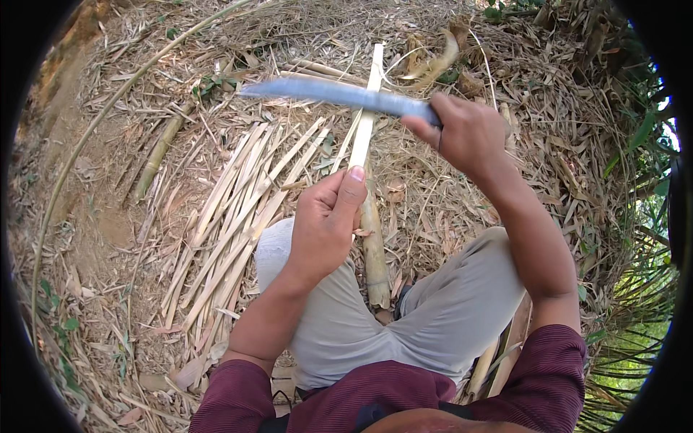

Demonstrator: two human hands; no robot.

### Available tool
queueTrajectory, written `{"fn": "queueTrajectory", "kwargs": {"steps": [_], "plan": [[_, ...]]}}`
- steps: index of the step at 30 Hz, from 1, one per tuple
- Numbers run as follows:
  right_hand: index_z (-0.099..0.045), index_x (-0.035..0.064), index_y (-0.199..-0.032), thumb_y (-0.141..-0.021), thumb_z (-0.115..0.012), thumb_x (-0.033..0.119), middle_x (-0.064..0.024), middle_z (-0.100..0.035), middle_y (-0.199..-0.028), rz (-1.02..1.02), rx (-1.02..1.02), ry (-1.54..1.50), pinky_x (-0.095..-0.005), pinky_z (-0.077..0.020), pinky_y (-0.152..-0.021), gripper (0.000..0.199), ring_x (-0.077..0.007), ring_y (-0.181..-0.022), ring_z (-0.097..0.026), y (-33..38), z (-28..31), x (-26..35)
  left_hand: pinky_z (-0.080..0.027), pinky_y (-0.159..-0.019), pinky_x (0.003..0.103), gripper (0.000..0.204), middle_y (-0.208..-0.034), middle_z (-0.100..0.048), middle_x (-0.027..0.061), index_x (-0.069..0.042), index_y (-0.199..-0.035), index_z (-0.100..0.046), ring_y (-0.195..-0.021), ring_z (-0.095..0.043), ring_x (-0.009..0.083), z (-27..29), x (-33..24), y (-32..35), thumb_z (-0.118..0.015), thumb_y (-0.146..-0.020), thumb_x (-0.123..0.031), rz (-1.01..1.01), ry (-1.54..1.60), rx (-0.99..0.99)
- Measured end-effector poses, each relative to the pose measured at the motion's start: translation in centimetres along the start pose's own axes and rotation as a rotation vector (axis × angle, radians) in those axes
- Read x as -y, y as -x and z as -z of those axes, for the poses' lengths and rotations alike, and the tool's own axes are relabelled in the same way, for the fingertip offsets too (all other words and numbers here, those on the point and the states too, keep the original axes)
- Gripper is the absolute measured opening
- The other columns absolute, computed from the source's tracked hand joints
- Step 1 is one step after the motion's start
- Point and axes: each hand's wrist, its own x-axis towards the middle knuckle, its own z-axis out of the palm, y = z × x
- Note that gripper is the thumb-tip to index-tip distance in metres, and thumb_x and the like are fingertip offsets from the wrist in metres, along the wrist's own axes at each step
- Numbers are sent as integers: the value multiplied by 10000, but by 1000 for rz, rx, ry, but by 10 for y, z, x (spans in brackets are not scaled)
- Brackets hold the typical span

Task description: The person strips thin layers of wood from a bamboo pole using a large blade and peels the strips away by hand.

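Note:
My left hand [332,216] is closed around the lower end of a pale bamboo strip [363,137], its thumb lying along the top. The strip points away from me, its far end tilted slightly right. My right hand [465,133] grips the handle of a long machete [328,92]. Its blade, a little blurred, reaches left across the strip; I cannot tell whether it touches it. Below my left hand lies a bamboo pole [374,252] on the ground between my knees, partly hidden by the hand and strip.
A pile of split bamboo strips [242,209] lies left of my left knee. Farther left is a short greenish bamboo piece [159,155], and a long thin stem [94,126] curves past it. Dry leaves and shavings cover the ground. Green plants [642,289] edge the right side.

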Motion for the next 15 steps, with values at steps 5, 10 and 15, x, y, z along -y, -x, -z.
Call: {"fn": "queueTrajectory", "kwargs": {"steps": [5, 10, 15], "plan": [[-561, 106, -613, -884, -427, 752, -52, -569, -533, -269, -93, -41, -360, -453, -460, 713, -202, -444, -557, -22, -23, -61, -243, -438, 233, 374, -552, -373, -77, -78, -731, -510, -491, -302, 9, 0, 0, 12, -479, -1046, -276, -91, -159, -31], [-565, 68, -597, -929, -264, 761, -61, -508, -509, -636, -55, -207, -377, -414, -513, 825, -191, -475, -514, -11, -26, -121, -185, -415, 221, 401, -547, -331, -75, -109, -687, -422, -458, -238, 11, 0, 6, -1, -436, -1058, -259, -121, -39, -88], [-660, 10, -766, -966, -416, 652, 50, -388, -501, -813, 234, -899, -249, -332, -443, 715, -62, -433, -376, -10, 0, -32, -249, -487, 207, 387, -635, -378, -52, -60, -742, -500, -551, -304, 15, -2, -2, 3, -455, -1056, -281, -23, 89, 98]]}}
